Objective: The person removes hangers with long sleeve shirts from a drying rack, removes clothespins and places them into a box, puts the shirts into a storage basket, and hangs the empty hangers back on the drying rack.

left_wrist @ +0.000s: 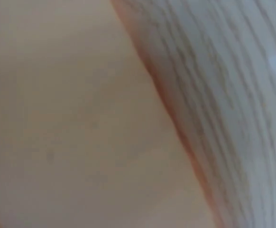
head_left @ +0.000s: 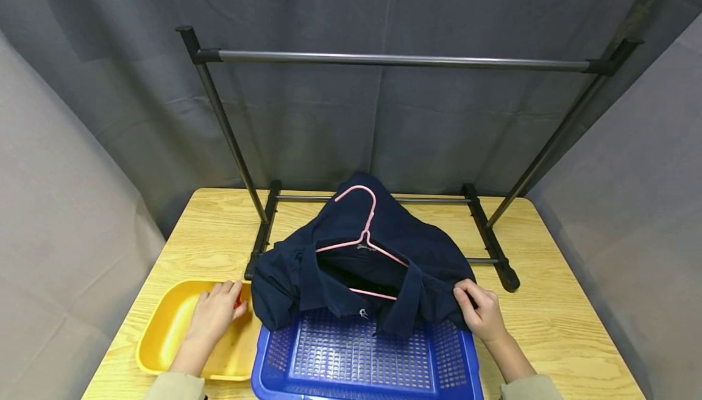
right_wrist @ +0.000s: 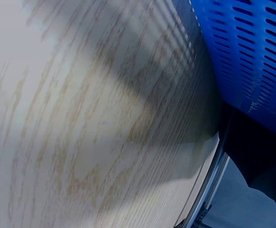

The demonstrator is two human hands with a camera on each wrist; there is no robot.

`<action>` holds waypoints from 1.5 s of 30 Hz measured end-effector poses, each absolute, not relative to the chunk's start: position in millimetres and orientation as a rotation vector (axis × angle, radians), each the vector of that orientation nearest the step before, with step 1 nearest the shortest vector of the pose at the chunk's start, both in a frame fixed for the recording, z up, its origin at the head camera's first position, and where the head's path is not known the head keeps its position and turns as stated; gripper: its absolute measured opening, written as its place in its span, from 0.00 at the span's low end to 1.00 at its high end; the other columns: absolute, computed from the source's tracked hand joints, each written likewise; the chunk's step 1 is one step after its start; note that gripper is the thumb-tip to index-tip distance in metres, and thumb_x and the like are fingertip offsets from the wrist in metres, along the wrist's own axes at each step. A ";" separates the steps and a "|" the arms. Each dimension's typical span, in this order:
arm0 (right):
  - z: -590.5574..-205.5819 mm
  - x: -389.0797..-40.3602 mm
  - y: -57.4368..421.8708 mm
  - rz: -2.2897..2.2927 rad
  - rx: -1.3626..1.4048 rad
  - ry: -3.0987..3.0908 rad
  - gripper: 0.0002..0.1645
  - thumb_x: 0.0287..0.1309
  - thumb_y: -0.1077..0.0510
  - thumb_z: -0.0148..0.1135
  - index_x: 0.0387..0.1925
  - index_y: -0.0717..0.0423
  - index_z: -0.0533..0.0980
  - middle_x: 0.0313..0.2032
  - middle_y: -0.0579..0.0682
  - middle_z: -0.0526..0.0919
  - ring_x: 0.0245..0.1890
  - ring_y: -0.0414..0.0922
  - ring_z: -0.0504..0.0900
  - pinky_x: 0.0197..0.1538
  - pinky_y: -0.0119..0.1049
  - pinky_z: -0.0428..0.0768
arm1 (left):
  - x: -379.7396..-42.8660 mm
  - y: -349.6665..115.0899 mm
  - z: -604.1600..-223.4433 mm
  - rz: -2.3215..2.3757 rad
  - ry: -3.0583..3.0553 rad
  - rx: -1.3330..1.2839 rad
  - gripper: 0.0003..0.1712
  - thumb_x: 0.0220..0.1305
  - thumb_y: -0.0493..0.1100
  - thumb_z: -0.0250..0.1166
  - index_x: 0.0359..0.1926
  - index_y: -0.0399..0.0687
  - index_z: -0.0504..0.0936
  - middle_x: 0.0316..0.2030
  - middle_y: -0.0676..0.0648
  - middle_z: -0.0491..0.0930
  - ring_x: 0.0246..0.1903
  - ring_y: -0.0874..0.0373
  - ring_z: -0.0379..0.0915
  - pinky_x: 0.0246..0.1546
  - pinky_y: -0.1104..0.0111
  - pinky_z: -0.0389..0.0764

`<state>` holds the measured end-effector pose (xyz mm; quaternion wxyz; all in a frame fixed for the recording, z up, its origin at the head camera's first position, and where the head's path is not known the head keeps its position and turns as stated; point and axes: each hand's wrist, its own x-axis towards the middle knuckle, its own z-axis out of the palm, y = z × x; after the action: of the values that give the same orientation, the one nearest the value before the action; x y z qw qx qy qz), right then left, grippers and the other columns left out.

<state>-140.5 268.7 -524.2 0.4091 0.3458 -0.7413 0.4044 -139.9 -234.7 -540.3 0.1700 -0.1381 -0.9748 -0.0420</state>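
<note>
A navy polo shirt (head_left: pixel 439 247) lies collar-up across the back of a blue basket (head_left: pixel 476 363), with a pink hanger (head_left: pixel 368 220) inside its neck, hook standing out on top. My right hand (head_left: pixel 482 311) pinches the edge of the sleeve on the right. Over the yellow tub (head_left: pixel 159 342) at the left, my left hand (head_left: pixel 214 314) holds a small red thing (head_left: pixel 238 300) between thumb and fingers. Most of that red thing is hidden, so its kind is unclear. The left wrist view is blurred, mostly skin and wood.
Behind the shirt stands a clothes rack with a horizontal metal bar (head_left: pixel 395 60) and black feet (head_left: pixel 496 253) on the wooden table (head_left: pixel 565 327). Grey cloth (head_left: pixel 307 119) hangs at the back. In the right wrist view, the basket's slotted side (right_wrist: pixel 247 52) borders the wood surface (right_wrist: pixel 81 133).
</note>
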 end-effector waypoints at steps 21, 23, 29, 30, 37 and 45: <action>-526.2 -141.4 269.1 1.016 0.877 -1.858 0.20 0.64 0.57 0.51 0.20 0.66 0.73 0.19 0.51 0.75 0.18 0.38 0.73 0.26 0.27 0.72 | -136.8 -234.5 -561.1 -0.153 -2.879 -0.337 0.21 0.50 0.48 0.68 0.42 0.39 0.78 0.38 0.42 0.77 0.39 0.44 0.71 0.35 0.52 0.70; -526.3 -141.5 269.0 1.012 0.877 -1.858 0.20 0.64 0.57 0.51 0.20 0.66 0.73 0.19 0.51 0.75 0.18 0.38 0.73 0.26 0.27 0.72 | -137.1 -234.1 -563.1 -0.150 -2.883 -0.343 0.21 0.50 0.48 0.68 0.42 0.39 0.79 0.37 0.42 0.77 0.38 0.45 0.71 0.34 0.52 0.70; -525.5 -141.3 268.5 1.016 0.877 -1.854 0.20 0.64 0.57 0.51 0.20 0.66 0.73 0.19 0.51 0.75 0.18 0.38 0.73 0.26 0.27 0.72 | -138.0 -231.9 -568.1 -0.125 -2.891 -0.352 0.20 0.51 0.48 0.68 0.41 0.38 0.79 0.36 0.43 0.77 0.37 0.46 0.71 0.34 0.54 0.70; -525.5 -141.3 268.4 1.019 0.879 -1.851 0.20 0.64 0.57 0.51 0.20 0.66 0.73 0.19 0.51 0.75 0.18 0.38 0.73 0.26 0.27 0.72 | -137.9 -231.4 -568.4 -0.127 -2.896 -0.348 0.21 0.51 0.48 0.67 0.41 0.38 0.79 0.36 0.42 0.77 0.37 0.46 0.71 0.34 0.54 0.70; -525.3 -141.3 268.0 1.021 0.886 -1.847 0.20 0.64 0.57 0.51 0.19 0.66 0.73 0.19 0.51 0.75 0.18 0.38 0.73 0.26 0.27 0.72 | -137.5 -229.9 -568.4 -0.158 -2.945 -0.306 0.22 0.51 0.49 0.68 0.41 0.37 0.79 0.35 0.43 0.76 0.37 0.46 0.71 0.35 0.54 0.70; -525.4 -141.3 268.3 1.018 0.884 -1.846 0.20 0.64 0.57 0.51 0.20 0.66 0.73 0.19 0.51 0.75 0.18 0.38 0.73 0.26 0.27 0.72 | -136.6 -227.6 -568.1 -0.199 -2.924 -0.299 0.22 0.49 0.49 0.69 0.39 0.37 0.78 0.33 0.43 0.76 0.36 0.46 0.71 0.34 0.55 0.70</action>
<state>-141.3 268.3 -525.4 0.4147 0.3518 -0.7349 0.4053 -136.6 -227.6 -568.1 0.0974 -0.1011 -0.9878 -0.0672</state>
